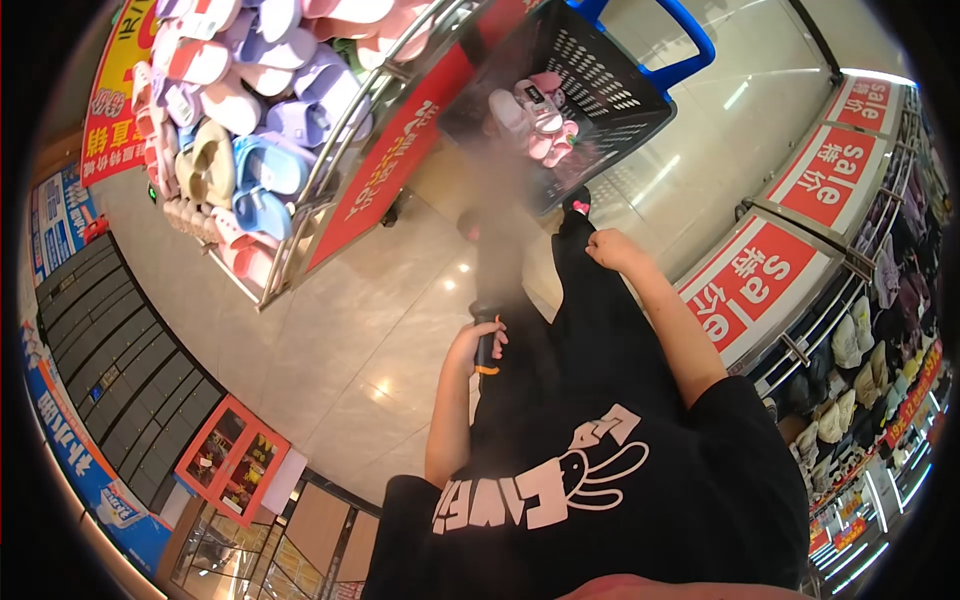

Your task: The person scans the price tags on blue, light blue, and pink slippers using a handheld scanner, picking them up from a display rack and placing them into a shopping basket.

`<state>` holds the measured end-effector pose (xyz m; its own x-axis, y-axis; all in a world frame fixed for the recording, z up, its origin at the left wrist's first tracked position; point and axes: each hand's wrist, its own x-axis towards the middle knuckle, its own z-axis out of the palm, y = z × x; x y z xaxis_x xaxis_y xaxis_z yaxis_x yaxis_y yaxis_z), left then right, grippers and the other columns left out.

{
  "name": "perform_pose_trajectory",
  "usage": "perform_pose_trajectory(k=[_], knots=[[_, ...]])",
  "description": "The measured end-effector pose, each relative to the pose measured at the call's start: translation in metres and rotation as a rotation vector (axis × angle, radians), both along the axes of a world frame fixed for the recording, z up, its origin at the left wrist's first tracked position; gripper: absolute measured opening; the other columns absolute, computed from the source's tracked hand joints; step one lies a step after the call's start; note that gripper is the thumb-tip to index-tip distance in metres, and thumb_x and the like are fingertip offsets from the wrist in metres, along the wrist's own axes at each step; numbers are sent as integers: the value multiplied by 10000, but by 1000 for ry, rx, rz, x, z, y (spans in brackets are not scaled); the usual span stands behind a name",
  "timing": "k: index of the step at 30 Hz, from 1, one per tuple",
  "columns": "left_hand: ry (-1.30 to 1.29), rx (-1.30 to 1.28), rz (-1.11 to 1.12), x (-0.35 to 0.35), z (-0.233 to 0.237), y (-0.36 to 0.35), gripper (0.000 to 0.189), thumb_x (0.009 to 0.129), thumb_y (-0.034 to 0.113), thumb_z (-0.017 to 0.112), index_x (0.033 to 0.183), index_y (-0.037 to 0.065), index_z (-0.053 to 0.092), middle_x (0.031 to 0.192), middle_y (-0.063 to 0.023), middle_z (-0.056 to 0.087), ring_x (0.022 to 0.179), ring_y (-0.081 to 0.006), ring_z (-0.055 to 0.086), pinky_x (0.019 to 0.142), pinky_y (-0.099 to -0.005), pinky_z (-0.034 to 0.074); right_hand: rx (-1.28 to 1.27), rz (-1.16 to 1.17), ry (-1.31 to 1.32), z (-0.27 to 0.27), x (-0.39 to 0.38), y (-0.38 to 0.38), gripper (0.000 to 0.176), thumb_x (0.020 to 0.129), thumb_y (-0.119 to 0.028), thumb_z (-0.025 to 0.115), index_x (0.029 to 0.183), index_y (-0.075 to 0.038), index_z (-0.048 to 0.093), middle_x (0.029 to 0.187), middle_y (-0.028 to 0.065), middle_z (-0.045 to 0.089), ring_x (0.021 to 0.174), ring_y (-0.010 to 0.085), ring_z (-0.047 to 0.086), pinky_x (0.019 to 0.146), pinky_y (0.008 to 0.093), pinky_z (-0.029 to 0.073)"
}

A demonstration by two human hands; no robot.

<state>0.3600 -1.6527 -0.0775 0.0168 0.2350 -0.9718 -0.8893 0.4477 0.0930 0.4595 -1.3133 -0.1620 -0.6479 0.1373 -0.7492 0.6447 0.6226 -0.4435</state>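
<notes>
My left hand [474, 347] is wrapped round a black handle [486, 350] with orange trim. From it a dark, blurred shaft [497, 262] runs up toward a black shopping basket [625, 120] with perforated sides and a blue handle [690, 50]. Inside the basket lie pink and white slippers [540, 115]. Beside my dark-clothed leg, my right hand [612, 250] hangs with its fingers curled in, and I see nothing in it. A smear across the middle of the view hides part of the basket and the shaft.
A metal rack of colourful slippers [250, 110] stands at upper left with a red sign panel [390, 165]. Along the right runs a shoe rack [850, 370] topped by red sale signs [760, 280]. Dark lockers [110, 370] and a red display case [232, 458] stand at lower left.
</notes>
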Motion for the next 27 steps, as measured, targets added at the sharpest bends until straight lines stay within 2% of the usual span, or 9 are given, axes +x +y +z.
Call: perform_pose_trajectory(k=[2, 3, 7, 9, 10, 13, 15, 22, 27], knots=[[21, 265, 305, 2, -4, 3, 252, 881, 187, 598, 990, -40, 599, 745, -150, 648, 521, -179, 596, 475, -293, 520, 28, 28, -57, -30, 9, 17, 247, 858, -263, 636, 919, -33, 703, 896, 209, 683, 917, 376, 651, 820, 467, 507], [27, 241, 343, 2, 4, 13, 242, 886, 184, 578, 985, -35, 597, 729, -144, 645, 491, -174, 568, 452, -284, 490, 47, 22, -1, -44, 12, 26, 260, 857, -266, 636, 883, -14, 697, 827, 218, 675, 811, 376, 665, 762, 460, 520], [-61, 139, 173, 16, -14, 29, 261, 875, 193, 576, 1009, -30, 576, 697, -141, 640, 471, -178, 560, 454, -279, 484, -24, -103, -48, -89, -18, 57, 273, 859, -253, 632, 873, 16, 679, 768, 224, 662, 680, 378, 654, 696, 446, 527], [-130, 155, 141, 3, -34, 34, 290, 854, 197, 586, 1026, -36, 569, 719, -160, 651, 476, -187, 573, 459, -293, 493, -302, -552, -75, -115, -39, 58, 279, 865, -238, 614, 867, 36, 664, 727, 225, 645, 580, 371, 629, 648, 429, 521], [-167, 176, 138, -7, -47, 36, 300, 847, 200, 590, 1028, -39, 568, 730, -169, 656, 480, -192, 580, 463, -298, 497, -305, -576, -80, -131, -52, 58, 279, 865, -238, 614, 867, 36, 664, 727, 225, 645, 580, 371, 629, 648, 429, 521], [-267, 118, 131, -36, -67, 16, 328, 838, 207, 578, 1044, -48, 563, 765, -204, 670, 503, -219, 615, 499, -308, 530, -230, -537, -53, -185, -89, 61, 283, 891, -240, 572, 867, 28, 659, 734, 233, 638, 648, 395, 632, 675, 450, 513], [-234, 70, 140, -43, -67, 6, 379, 799, 227, 582, 1056, -50, 554, 764, -218, 667, 477, -231, 603, 486, -298, 519, 21, -235, 299, -225, -113, 61, 268, 896, -216, 541, 869, 19, 666, 788, 251, 644, 759, 429, 633, 721, 475, 504], [-138, -89, 135, -71, -70, -4, 393, 753, 193, 608, 1041, -70, 555, 745, -245, 658, 477, -281, 623, 478, -308, 521, 85, -304, 43, -324, -215, 88, 248, 795, -174, 604, 913, 25, 694, 929, 284, 665, 912, 403, 660, 820, 473, 510], [-110, -113, 273, -84, -83, -19, 366, 728, 125, 613, 1007, -103, 548, 743, -271, 636, 491, -351, 637, 437, -382, 558, 375, 106, 163, -387, -273, 108, 281, 773, -189, 614, 1011, -82, 718, 977, 208, 684, 930, 362, 663, 825, 420, 529]])
